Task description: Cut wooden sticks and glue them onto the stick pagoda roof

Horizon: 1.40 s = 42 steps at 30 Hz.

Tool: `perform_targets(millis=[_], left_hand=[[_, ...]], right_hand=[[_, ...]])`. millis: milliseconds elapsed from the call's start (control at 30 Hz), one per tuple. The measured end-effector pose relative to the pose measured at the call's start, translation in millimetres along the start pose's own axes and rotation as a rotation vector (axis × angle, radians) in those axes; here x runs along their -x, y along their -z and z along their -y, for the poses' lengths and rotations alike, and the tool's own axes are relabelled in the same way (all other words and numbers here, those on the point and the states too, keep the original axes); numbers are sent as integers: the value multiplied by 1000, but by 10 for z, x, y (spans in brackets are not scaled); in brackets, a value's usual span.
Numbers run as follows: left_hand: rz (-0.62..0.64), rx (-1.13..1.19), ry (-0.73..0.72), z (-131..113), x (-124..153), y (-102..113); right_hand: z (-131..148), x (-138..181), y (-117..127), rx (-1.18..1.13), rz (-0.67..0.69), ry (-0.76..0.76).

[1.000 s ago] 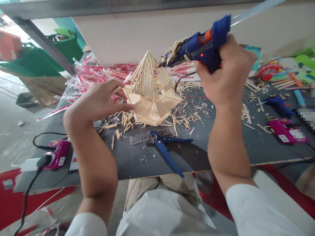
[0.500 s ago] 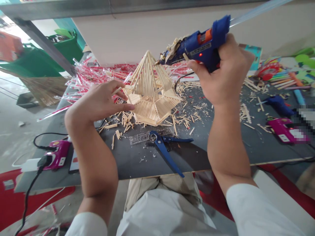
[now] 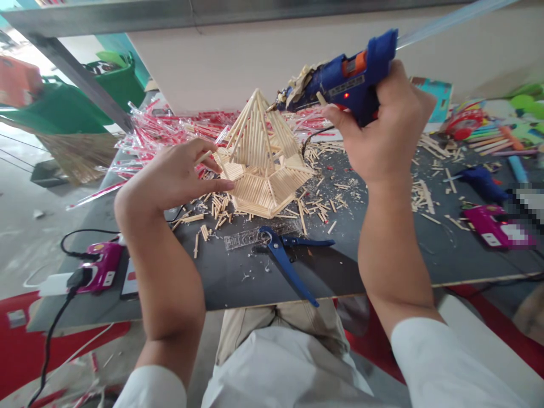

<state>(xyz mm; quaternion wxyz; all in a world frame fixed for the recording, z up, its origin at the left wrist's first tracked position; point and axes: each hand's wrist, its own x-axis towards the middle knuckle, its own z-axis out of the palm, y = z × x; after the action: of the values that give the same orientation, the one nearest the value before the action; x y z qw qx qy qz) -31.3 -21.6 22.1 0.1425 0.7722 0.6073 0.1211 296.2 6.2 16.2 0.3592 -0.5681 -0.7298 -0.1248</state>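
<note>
Holding a blue glue gun [image 3: 365,85] in the right grip [image 3: 389,119], curled tight round the handle, above the bench [image 3: 238,277]. Aiming its nozzle leftward and slightly down, right by the upper slope of a stick model [image 3: 255,190]; cannot tell whether touching. Slanting along its long axis from upper right to lower left, with a clear glue stick [image 3: 454,25] jutting from the back. Standing on the bench, in the model's case, with peak straight up over a flared base. Meeting its left edge with the left grip [image 3: 174,173] and partly covering it there; cannot tell whether pinching or merely touching. Strewn around with stick scraps [image 3: 221,207]; blocked along the near side by a blue-handled cutter [image 3: 290,275] and a clear ruler [image 3: 240,238]. Backed by red-and-clear packets [image 3: 170,127].
</note>
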Motion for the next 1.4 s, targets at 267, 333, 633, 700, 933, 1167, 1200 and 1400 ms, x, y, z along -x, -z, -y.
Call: perform_targets(millis=[267, 333, 633, 700, 933, 1167, 1200, 1400], left_hand=[[-1, 17, -19, -34, 25, 12], [-2, 16, -19, -26, 18, 6], [11, 42, -21, -109, 97, 54], [-20, 71, -22, -128, 119, 68], [-153, 154, -43, -169, 133, 64], [-149, 256, -38, -285, 162, 52], [-143, 263, -49, -305, 167, 54], [-73, 190, -113, -419, 191, 76]], right_hand=[[3, 18, -15, -3, -48, 8], [12, 17, -13, -12, -54, 14], [-41, -8, -44, -80, -89, -3], [-103, -29, -71, -127, -147, -7], [-693, -83, -151, -137, -19, -246], [-1254, -7, -476, -118, 649, -599], [-1287, -12, -510, -73, 728, -596], [-1266, -70, -314, 208, 827, -395]])
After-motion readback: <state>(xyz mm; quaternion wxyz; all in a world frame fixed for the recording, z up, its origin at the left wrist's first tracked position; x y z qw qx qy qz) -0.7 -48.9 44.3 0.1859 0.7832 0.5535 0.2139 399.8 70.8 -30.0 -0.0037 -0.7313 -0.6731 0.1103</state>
